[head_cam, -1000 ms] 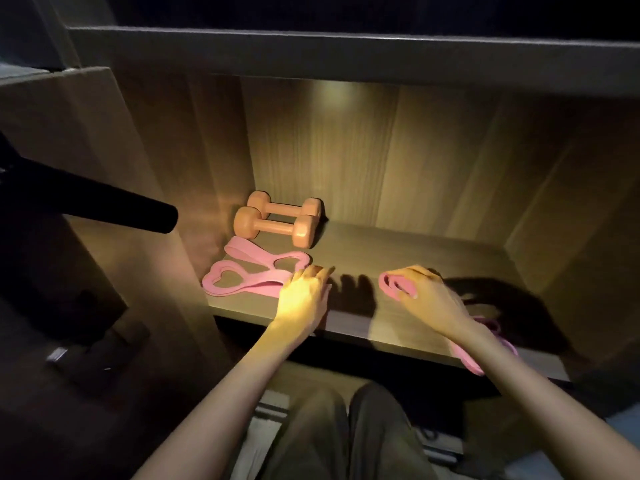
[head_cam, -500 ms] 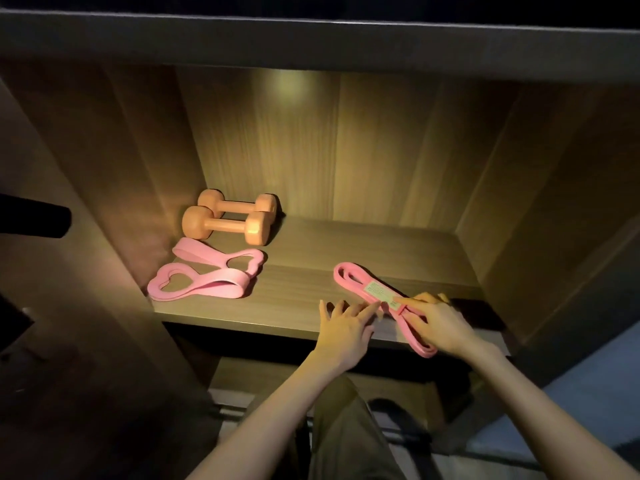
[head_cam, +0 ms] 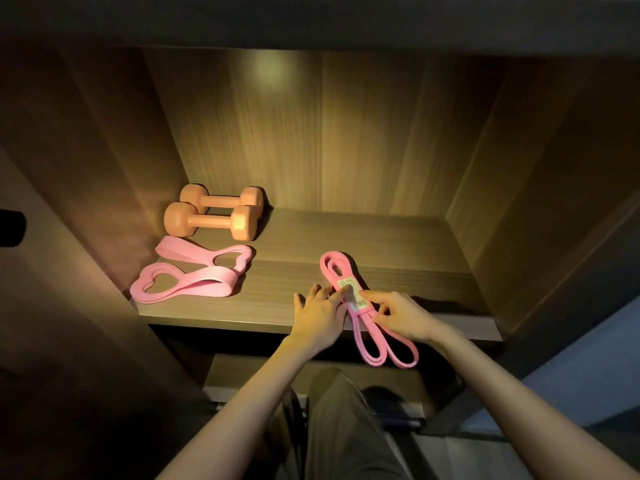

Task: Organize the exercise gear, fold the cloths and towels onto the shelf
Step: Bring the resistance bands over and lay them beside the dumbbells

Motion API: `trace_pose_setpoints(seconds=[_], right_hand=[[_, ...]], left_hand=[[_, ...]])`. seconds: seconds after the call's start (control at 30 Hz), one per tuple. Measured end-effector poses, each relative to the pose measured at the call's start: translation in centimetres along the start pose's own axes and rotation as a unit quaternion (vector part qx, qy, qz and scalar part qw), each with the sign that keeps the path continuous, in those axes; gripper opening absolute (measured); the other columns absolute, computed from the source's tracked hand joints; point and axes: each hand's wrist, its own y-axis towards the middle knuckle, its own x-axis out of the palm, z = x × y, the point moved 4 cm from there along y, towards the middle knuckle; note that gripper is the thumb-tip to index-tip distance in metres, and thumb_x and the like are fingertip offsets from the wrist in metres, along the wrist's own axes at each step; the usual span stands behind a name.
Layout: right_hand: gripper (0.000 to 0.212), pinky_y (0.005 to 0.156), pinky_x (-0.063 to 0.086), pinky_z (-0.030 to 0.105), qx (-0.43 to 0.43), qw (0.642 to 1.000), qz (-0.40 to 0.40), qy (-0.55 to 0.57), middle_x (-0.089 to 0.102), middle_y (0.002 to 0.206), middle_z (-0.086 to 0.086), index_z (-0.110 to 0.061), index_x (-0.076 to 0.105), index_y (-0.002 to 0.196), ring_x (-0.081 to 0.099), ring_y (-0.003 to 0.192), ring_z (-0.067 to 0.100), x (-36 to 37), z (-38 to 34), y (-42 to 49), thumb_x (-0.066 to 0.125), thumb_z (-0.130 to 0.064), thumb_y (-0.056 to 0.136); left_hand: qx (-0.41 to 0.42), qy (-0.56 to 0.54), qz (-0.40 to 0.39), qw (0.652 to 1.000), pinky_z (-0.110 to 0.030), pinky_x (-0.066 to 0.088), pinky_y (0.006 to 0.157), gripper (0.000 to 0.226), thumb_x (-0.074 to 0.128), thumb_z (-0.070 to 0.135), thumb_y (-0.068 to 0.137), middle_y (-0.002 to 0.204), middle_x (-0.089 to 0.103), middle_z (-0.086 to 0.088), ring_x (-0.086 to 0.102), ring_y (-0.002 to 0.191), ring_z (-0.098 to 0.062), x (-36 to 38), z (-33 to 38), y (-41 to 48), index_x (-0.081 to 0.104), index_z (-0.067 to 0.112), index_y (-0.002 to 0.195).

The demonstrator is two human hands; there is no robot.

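band (head_cam: 356, 304), left hand (head_cam: 320, 313) touching, right hand (head_cam: 405, 317) pinching

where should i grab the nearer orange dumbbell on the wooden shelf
Take the nearer orange dumbbell by its thin middle bar, coming from above. It lies on its side, bar running left to right between wide heads; the second orange dumbbell sits close behind, and pink heart-looped bands lie in front.

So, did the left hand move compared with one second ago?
Yes. The left hand moved right along the shelf, away from the heart-shaped bands, and now touches the labelled band.
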Motion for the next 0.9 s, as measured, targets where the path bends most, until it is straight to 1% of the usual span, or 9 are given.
trace_pose_setpoints(seconds=[0.13, 0.33, 0.43, 0.5, 0.57, 0.67, 0.73, 0.83, 0.9], right_hand=[[0.056, 0.038, 0.030, 0.013, 0.017, 1.000, 0.007, 0.003, 0.055, 0.049, -0.013, -0.025, 0.041, 0.143, 0.039, 0.034, 0.002, 1.3, -0.8, 1.5, 0.053, -0.003, 0.093], [0.042, 0.038, 0.032, 0.010, -0.001, 0.997, 0.078, 0.003, 0.062, 0.067, -0.011, -0.017, 0.054, 0.134, 0.051, 0.040, -0.003, 3.1, -3.6, 3.8, 0.054, -0.007, 0.093], [0.038, 0.042, 0.037, 0.006, 0.010, 0.992, 0.122, 0.032, 0.066, 0.077, -0.006, -0.014, 0.059, 0.129, 0.054, 0.047, -0.008, 4.2, -4.6, 4.8, 0.060, -0.010, 0.091], [0.037, 0.049, 0.041, 0.004, 0.015, 0.990, 0.133, 0.052, 0.071, 0.097, 0.000, -0.016, 0.061, 0.126, 0.059, 0.062, -0.008, 4.9, -4.9, 5.1, 0.064, -0.014, 0.090], [0.041, 0.065, 0.047, 0.009, 0.014, 0.991, 0.124, 0.057, 0.065, 0.123, 0.001, -0.019, 0.057, 0.130, 0.065, 0.093, 0.006, 4.9, -5.0, 4.8, 0.064, -0.016, 0.090], [0.057, 0.086, 0.054, 0.030, 0.026, 0.996, 0.084, 0.031, 0.054, 0.137, 0.003, -0.020, 0.047, 0.139, 0.061, 0.111, 0.019, 4.5, -4.3, 3.6, 0.068, -0.017, 0.086], [0.058, 0.090, 0.053, 0.036, 0.046, 0.996, 0.075, 0.008, 0.058, 0.133, 0.002, -0.019, 0.049, 0.138, 0.063, 0.105, 0.017, 4.3, -3.7, 2.8, 0.068, -0.023, 0.084], [0.027, 0.060, 0.046, 0.014, 0.018, 0.996, 0.085, 0.007, 0.067, 0.079, -0.007, -0.019, 0.069, 0.112, 0.052, 0.058, -0.006, 4.8, -3.6, 2.2, 0.062, -0.016, 0.087], [0.028, 0.049, 0.039, 0.008, 0.013, 0.995, 0.090, 0.034, 0.064, 0.075, -0.009, -0.021, 0.070, 0.109, 0.049, 0.050, -0.011, 5.2, -3.9, 2.5, 0.057, -0.007, 0.088]], left_hand=[[0.001, -0.016, -0.008, 1.000, -0.051, 0.014, 0.116, 0.047, 0.031, 0.033, 0.102, 0.155, 0.028, -0.006, 0.016, 0.145, -0.031, -0.9, -1.6, 0.1, 0.028, 0.029, 0.149], [0.061, -0.082, 0.010, 0.995, -0.038, 0.016, 0.117, 0.040, 0.040, 0.027, 0.101, 0.148, 0.041, -0.008, 0.031, 0.139, -0.024, -2.6, -2.8, -1.3, 0.048, 0.015, 0.138], [0.046, -0.068, 0.022, 0.996, -0.039, 0.028, 0.111, 0.039, 0.045, 0.031, 0.099, 0.137, 0.052, -0.005, 0.042, 0.128, -0.026, -2.9, -3.6, -2.7, 0.051, 0.017, 0.135], [0.011, -0.041, 0.063, 0.997, -0.036, 0.040, 0.101, 0.040, 0.048, 0.027, 0.096, 0.131, 0.055, -0.003, 0.046, 0.120, -0.025, -3.1, -4.5, -3.7, 0.050, 0.020, 0.136], [-0.026, -0.010, 0.115, 0.993, -0.031, 0.044, 0.092, 0.043, 0.053, 0.023, 0.094, 0.126, 0.056, -0.002, 0.045, 0.114, -0.023, -3.5, -5.4, -4.6, 0.050, 0.023, 0.136], [-0.053, -0.047, 0.142, 0.987, -0.033, 0.050, 0.086, 0.046, 0.060, 0.023, 0.089, 0.115, 0.058, -0.005, 0.050, 0.108, -0.023, -3.8, -5.7, -4.9, 0.052, 0.022, 0.133], [-0.053, -0.065, 0.149, 0.985, -0.035, 0.053, 0.081, 0.039, 0.060, 0.024, 0.089, 0.105, 0.060, -0.006, 0.057, 0.098, -0.024, -3.9, -5.2, -4.7, 0.058, 0.020, 0.127], [-0.051, -0.058, 0.154, 0.985, -0.033, 0.054, 0.072, 0.025, 0.054, 0.025, 0.094, 0.093, 0.058, -0.006, 0.060, 0.080, -0.024, -3.7, -4.7, -3.9, 0.067, 0.017, 0.114], [-0.044, -0.066, 0.146, 0.986, -0.033, 0.052, 0.071, 0.023, 0.053, 0.021, 0.094, 0.092, 0.058, -0.008, 0.060, 0.078, -0.026, -3.8, -4.7, -3.4, 0.070, 0.013, 0.107]])
